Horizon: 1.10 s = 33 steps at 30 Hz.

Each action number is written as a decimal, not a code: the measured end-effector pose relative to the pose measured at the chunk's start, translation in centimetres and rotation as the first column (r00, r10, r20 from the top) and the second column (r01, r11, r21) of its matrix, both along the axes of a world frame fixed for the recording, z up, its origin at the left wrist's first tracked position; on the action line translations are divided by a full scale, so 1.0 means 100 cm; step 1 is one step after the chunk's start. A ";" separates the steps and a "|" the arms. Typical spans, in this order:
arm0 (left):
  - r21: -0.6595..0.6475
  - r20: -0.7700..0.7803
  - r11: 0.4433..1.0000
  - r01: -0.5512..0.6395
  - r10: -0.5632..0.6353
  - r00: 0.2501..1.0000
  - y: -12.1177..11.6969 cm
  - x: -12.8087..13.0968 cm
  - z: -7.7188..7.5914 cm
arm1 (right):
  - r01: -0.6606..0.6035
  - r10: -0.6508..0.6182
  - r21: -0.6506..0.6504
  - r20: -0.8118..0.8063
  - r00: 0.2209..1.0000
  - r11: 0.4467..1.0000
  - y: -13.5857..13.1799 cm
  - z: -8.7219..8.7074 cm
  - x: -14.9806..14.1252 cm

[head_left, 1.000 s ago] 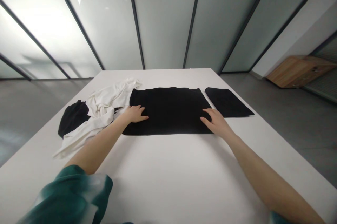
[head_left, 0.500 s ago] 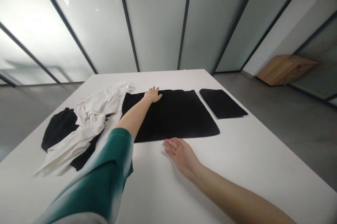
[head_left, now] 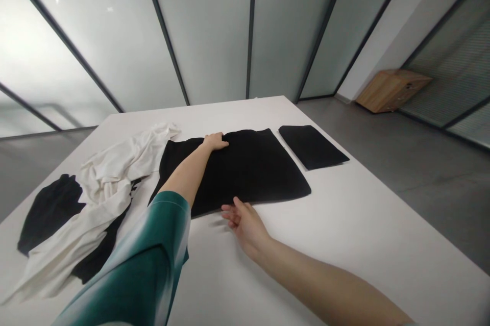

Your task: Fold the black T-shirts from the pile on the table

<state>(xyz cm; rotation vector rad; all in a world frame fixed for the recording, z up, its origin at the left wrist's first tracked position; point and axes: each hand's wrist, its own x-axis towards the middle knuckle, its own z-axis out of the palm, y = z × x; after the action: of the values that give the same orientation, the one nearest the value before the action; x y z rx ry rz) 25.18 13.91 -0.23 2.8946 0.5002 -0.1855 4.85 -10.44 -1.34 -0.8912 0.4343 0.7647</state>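
A folded black garment (head_left: 245, 168) lies flat on the white table, its exact kind not visible. My left hand (head_left: 215, 141) is at its far edge, fingers bent over the edge and the thumb on top. The fingertips are hidden behind the fabric. At the near edge is my right hand (head_left: 245, 224), palm turned sideways, fingers apart and loosely curled. Its thumb reaches the edge of the cloth, while the other fingers hover just in front of it with nothing held.
A smaller folded black cloth (head_left: 312, 146) lies to the right. On the left, a rumpled white garment (head_left: 111, 178) covers part of a crumpled black garment (head_left: 51, 211). The white table (head_left: 344, 244) stands before frosted glass panels (head_left: 214, 35); a wooden cabinet (head_left: 390, 90) is on the floor beyond.
My left hand has gone from flat with spread fingers to bent over the far edge. My right hand's fingers have curled and its thumb has lifted. The view has shifted right.
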 end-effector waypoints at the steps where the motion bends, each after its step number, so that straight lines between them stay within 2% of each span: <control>1: -0.039 0.005 0.999 -0.011 0.011 1.000 0.000 0.000 0.002 | -0.001 0.002 -0.021 0.024 1.000 1.000 -0.001 0.000 0.002; 4: -0.131 0.036 0.991 -0.022 0.027 0.999 0.005 -0.007 0.009 | 0.015 -0.010 -0.057 0.082 0.997 0.998 -0.011 0.000 0.008; 7: -0.185 0.051 0.982 -0.020 0.030 0.998 0.015 -0.022 0.020 | 0.055 -0.045 -0.079 0.128 0.991 0.995 -0.032 0.004 0.016; 9: -0.329 0.067 0.942 -0.062 0.089 0.994 0.024 -0.036 0.030 | 0.047 -0.032 -0.076 0.191 0.981 0.996 -0.050 0.010 0.027; 10: -0.447 0.070 0.890 -0.095 0.141 0.988 0.028 -0.044 0.034 | 0.037 -0.019 -0.073 0.228 0.973 0.997 -0.060 0.014 0.034; 11: -0.576 0.067 0.808 -0.126 0.200 0.977 0.031 -0.053 0.038 | 0.033 -0.012 -0.074 0.265 0.964 0.997 -0.068 0.018 0.041; 13: -0.786 0.037 0.594 -0.168 0.316 0.948 0.036 -0.073 0.045 | 0.053 -0.020 -0.089 0.331 0.944 0.995 -0.084 0.026 0.060; 15: -0.889 0.017 0.427 -0.166 0.394 0.919 0.036 -0.096 0.050 | 0.071 -0.018 -0.117 0.401 0.916 0.991 -0.095 0.034 0.080; 18: -0.963 0.050 0.254 -0.086 0.487 0.872 0.034 -0.130 0.056 | 0.084 0.009 -0.158 0.511 0.859 0.984 -0.103 0.051 0.107; 20: -0.981 0.119 0.193 0.012 0.553 0.825 0.033 -0.148 0.064 | 0.089 0.019 -0.171 0.546 0.837 0.981 -0.103 0.066 0.122; 22: -0.977 0.200 0.179 0.114 0.604 0.771 0.034 -0.159 0.076 | 0.079 0.037 -0.180 0.563 0.826 0.980 -0.098 0.085 0.137; 25: -0.948 0.319 0.214 0.236 0.619 0.718 0.039 -0.160 0.104 | 0.070 0.067 -0.200 0.602 0.796 0.977 -0.082 0.117 0.163; 29: -0.886 0.463 0.332 0.323 0.614 0.639 0.046 -0.133 0.147 | 0.142 0.061 -0.250 0.659 0.750 0.958 -0.051 0.159 0.211; 33: -0.795 0.606 0.459 0.397 0.583 0.541 0.052 -0.105 0.184 | 0.230 0.034 -0.247 0.749 0.662 0.941 -0.026 0.196 0.251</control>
<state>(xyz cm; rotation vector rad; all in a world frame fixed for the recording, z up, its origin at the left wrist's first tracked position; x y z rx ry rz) 14.64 19.08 18.19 1.4994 0.2370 0.7674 29.95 -13.06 18.25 -1.3933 -0.1457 0.1607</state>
